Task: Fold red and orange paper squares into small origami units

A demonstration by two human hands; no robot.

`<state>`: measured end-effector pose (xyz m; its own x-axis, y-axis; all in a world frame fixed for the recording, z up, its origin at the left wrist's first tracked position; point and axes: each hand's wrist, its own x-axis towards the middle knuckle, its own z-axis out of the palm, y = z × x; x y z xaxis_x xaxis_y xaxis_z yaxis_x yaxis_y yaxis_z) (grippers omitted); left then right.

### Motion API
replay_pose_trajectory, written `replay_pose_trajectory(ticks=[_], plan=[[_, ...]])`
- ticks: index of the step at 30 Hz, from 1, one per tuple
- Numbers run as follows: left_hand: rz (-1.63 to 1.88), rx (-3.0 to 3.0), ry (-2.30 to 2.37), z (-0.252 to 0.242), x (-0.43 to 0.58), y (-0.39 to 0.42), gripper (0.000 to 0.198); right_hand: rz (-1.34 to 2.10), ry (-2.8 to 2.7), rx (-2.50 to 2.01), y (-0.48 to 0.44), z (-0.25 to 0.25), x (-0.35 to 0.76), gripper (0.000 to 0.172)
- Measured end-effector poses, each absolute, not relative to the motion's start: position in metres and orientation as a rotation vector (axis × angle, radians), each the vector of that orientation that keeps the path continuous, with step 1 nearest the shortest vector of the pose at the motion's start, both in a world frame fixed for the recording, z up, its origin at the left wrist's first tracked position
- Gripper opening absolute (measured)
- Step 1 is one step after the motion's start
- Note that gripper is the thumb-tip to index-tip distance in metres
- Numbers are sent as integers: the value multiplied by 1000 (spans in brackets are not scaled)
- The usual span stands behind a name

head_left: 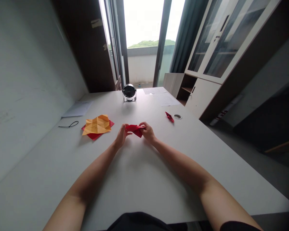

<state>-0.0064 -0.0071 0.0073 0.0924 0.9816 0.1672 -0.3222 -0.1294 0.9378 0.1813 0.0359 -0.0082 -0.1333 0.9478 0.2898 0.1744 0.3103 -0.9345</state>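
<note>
Head view: left hand (121, 135) and right hand (148, 132) pinch red paper (135, 129), seemingly part-folded. Another piece (169, 117) looks finished.

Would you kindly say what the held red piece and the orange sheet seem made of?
Red piece: probably paper, from its flat facets and crisp folds; finish hard to tell. Orange sheet: likely matte paper, crossed by many creases.

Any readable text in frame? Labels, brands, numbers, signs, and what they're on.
No readable text.
Held red paper: no lettering visible.
Far-right white sheets: any print too faint to read.
White object beside cabinet: reddish marks, too blurred to read.
</note>
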Motion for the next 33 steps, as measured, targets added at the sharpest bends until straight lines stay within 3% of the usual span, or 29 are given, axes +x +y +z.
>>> replay_pose_trajectory(ticks=[13,21,28,33], plan=[[1323,1345,1062,4,-1,-4,32,934,-1601,-905,29,-9,175,18],[1256,1216,1039,2,3,-4,55,886,-1658,-875,23,-2,178,20],[1219,1121,993,-2,-1,-2,44,839,-1787,-875,18,1,177,25],[1288,1057,1016,-5,-4,3,40,1028,-1717,-774,20,-1,173,25]])
